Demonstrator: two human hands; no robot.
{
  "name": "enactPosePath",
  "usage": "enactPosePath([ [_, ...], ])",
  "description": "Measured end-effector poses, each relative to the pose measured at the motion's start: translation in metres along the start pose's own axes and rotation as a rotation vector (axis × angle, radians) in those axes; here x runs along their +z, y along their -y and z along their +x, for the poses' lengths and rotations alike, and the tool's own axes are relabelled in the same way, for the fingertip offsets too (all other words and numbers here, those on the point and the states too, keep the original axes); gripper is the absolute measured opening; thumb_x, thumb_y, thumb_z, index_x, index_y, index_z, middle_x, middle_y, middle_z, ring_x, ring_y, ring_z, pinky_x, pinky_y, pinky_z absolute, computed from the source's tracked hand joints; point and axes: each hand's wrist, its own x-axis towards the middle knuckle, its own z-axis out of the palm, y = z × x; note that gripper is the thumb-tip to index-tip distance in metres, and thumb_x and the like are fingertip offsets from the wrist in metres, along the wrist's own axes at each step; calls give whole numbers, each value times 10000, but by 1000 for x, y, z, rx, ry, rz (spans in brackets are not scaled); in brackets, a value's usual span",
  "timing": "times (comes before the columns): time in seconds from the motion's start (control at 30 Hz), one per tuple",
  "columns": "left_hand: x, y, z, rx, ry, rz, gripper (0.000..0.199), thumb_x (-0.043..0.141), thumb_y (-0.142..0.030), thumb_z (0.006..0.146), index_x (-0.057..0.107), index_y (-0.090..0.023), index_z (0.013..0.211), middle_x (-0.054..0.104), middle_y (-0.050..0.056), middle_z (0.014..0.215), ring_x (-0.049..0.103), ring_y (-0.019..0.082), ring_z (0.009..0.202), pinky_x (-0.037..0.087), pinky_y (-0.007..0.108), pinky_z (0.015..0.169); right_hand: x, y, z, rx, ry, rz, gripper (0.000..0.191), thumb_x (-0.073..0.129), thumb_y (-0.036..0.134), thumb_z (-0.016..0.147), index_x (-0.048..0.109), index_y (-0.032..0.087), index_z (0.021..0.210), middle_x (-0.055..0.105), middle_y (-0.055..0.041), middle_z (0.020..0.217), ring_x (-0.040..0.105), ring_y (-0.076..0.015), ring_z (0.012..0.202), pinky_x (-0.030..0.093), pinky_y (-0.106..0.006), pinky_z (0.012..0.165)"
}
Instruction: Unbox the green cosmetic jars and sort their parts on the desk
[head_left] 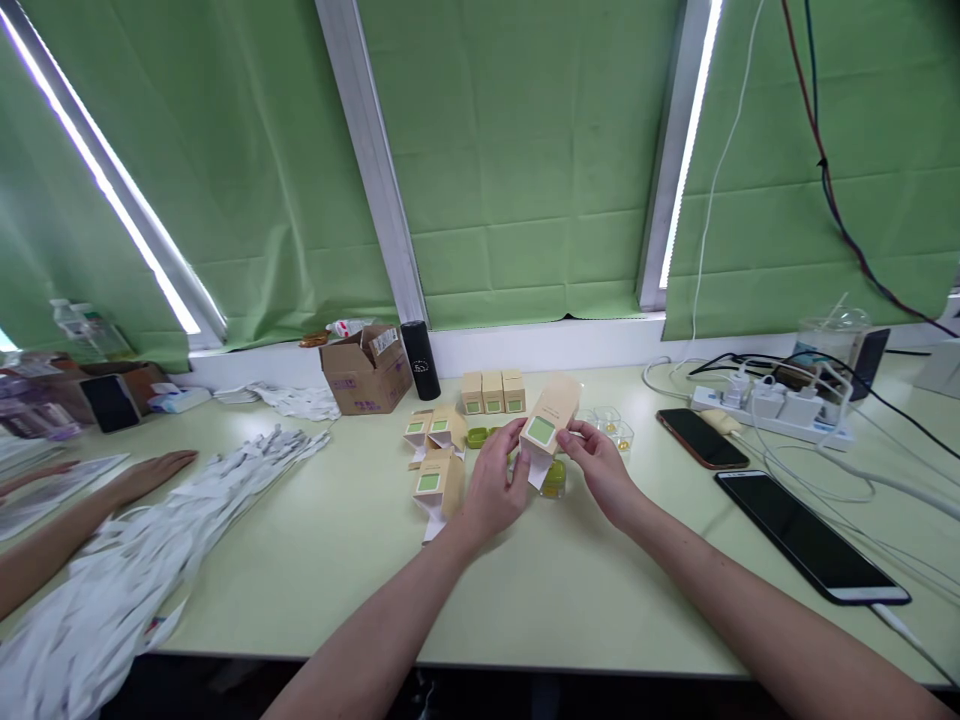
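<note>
Between my two hands is a beige paper box with a green square on it, tilted and with a pale flap hanging open at its lower end. My left hand grips its left side, fingers closed. The fingers of my right hand pinch its right edge. Just below the box, a small green-lidded jar stands on the table, partly covered. To the left are several similar boxes with open flaps, the nearest box lying beside my left hand. Green lids show behind that hand. Clear containers sit behind my right hand.
Three closed boxes stand in a row at the back. A cardboard carton and black bottle are behind left. White strips and another person's hand lie left. Phones and a power strip are right.
</note>
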Motion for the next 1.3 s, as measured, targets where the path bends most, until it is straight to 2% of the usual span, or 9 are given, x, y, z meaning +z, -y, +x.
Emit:
enactPosePath([
  [0.13, 0, 2, 0, -36, -28, 70, 348, 541, -342, 1012, 624, -238, 1333, 684, 128, 1315, 612, 325, 1226, 456, 515, 1093, 1, -1, 0, 13, 29, 26, 634, 850, 720, 670, 709, 252, 1074, 808, -102, 1116, 733, -326, 1116, 563, -466, 993],
  [0.27, 2, 1, 2, -108, -29, 47, 326, 599, -370, 990, 628, -241, 1288, 687, 132, 1282, 627, 320, 1197, 506, 500, 1036, 3, -1, 0, 13, 43, 23, 638, 863, 727, 643, 732, 248, 1044, 794, -103, 1171, 717, -330, 1146, 562, -461, 998],
  [0.47, 3, -6, 2, -139, 36, -126, 527, 770, -355, 874, 563, -233, 1342, 636, 147, 1352, 661, 300, 1149, 564, 422, 925, 0, 2, 1, 24, 22, -46, 646, 797, 795, 665, 768, 230, 975, 812, -120, 1081, 740, -349, 1064, 592, -460, 909],
  [0.63, -1, -10, 2, -153, 70, -258, 446, 654, -442, 959, 559, -227, 1338, 636, 137, 1359, 637, 293, 1202, 534, 405, 974, -1, 5, 0, 16, 13, -35, 618, 808, 763, 685, 785, 226, 988, 815, -116, 1078, 749, -342, 1035, 596, -453, 897],
  [0.77, -4, -9, 5, -189, 58, -426, 486, 662, -519, 934, 579, -225, 1312, 653, 113, 1351, 611, 296, 1251, 505, 391, 1019, -1, 7, -1, 3, 11, -32, 591, 813, 740, 700, 791, 215, 972, 813, -122, 1099, 748, -338, 1043, 598, -459, 917],
  [0.93, -6, -10, 7, -211, 5, -385, 507, 565, -616, 974, 616, -213, 1276, 721, 95, 1171, 661, 255, 1086, 520, 366, 940, -2, 7, -1, 15, -61, 1, 564, 849, 703, 679, 789, 218, 961, 814, -113, 1098, 754, -339, 1016, 606, -481, 909],
  [1.03, -6, -9, 8, -198, -30, -362, 517, 499, -643, 997, 653, -185, 1183, 731, 100, 1065, 668, 236, 988, 523, 351, 878, -3, 8, -1, 28, -83, 3, 556, 861, 691, 668, 790, 216, 947, 820, -115, 1054, 759, -343, 978, 614, -484, 877],
  [1.17, -6, -5, 10, -205, -71, -333, 473, 554, -643, 972, 681, -193, 1045, 709, 65, 901, 645, 208, 857, 499, 320, 779, -5, 8, -1, 31, -93, -4, 557, 873, 680, 657, 787, 209, 941, 819, -120, 1064, 760, -346, 986, 619, -471, 857],
  [1.3, -6, -1, 11, -232, -78, -303, 448, 600, -638, 950, 684, -201, 1004, 674, 33, 810, 608, 185, 777, 464, 295, 710, -7, 7, -1, 6, -72, -19, 540, 861, 675, 679, 782, 204, 930, 818, -127, 1066, 763, -350, 986, 620, -475, 850],
])
